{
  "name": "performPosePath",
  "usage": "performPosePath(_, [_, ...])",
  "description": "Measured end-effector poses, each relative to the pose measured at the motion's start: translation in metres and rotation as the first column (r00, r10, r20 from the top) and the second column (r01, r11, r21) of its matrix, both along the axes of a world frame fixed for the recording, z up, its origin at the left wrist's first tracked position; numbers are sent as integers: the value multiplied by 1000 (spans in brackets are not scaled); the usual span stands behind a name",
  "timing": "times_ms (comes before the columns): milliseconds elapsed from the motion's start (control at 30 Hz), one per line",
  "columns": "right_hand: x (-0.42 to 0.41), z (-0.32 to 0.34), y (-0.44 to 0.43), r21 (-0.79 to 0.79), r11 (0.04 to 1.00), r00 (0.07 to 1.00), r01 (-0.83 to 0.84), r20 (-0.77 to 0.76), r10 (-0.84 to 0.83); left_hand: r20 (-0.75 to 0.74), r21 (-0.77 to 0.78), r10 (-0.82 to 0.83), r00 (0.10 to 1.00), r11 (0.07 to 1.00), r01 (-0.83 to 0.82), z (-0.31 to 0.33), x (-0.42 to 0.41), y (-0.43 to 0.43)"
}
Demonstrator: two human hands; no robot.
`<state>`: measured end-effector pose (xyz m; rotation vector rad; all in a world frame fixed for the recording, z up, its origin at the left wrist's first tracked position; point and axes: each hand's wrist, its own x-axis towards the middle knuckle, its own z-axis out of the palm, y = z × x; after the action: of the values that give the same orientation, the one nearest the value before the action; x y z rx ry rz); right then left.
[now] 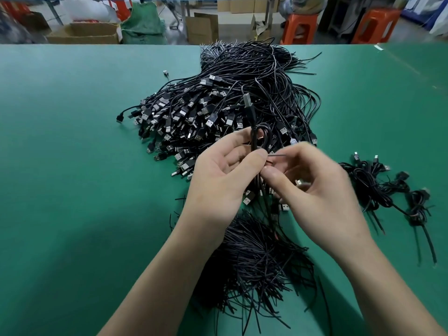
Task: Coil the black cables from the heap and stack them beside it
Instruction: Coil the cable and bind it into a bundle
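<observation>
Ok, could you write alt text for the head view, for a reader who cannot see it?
The left hand holds a looped black cable and the right hand pinches a thin strand, over a heap of USB cables on a green table. Coiled cables lie at right.

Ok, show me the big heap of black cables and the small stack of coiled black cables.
Big heap of black cables (194,115): head view, plug cluster.
Small stack of coiled black cables (368,187): head view, left coil.
</observation>
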<state>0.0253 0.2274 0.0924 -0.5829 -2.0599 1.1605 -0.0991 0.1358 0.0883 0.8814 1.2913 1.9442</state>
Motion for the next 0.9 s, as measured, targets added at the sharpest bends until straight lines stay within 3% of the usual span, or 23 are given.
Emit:
performPosePath(67, [3, 2, 5, 223, 974, 996, 43, -87, -24, -49, -40, -56, 997, 998, 54, 1, -3, -2])
performPosePath(167, [10, 5, 13, 544, 839, 993, 33, -112, 33, -76, -131, -146, 986, 982, 135, 0, -5, -4])
performPosePath(267, [11, 8, 14, 632, 774, 992, 38, -118, 47, -27, -206, -202, 979, 959, 192, 1, -9, -7])
performPosePath(400, [11, 11, 12, 635, 772, 994, 11, -91, 61, -49, -321, -233, 971, 924, 205, 6, -14, -11])
performPosePath(500, [11, 11, 8, 491, 871, 995, 1, -90, 50, -49, -322, -252, 966, 920, 223, 8, -15, -13])
performPosePath(600, [7, 9, 2, 191, 982, 984, 2, -176, 32, -31, -287, -260, 965, 927, 241, 9, -15, -14])
performPosePath(667, [2, 7, -2, 17, 1000, 973, 19, -229, -15, -64, -229, -225, 972, 951, 205, 11, -14, -14])
performPosePath(800, [-4, 5, -11, -345, 939, 964, -10, -253, -82, -263, -159, -39, 964, 987, -3, 12, -9, -12])
performPosePath(900, [-8, 6, -14, -659, 742, 942, -122, -313, -122, -506, -80, 93, 858, 985, -154, 11, -2, -11])
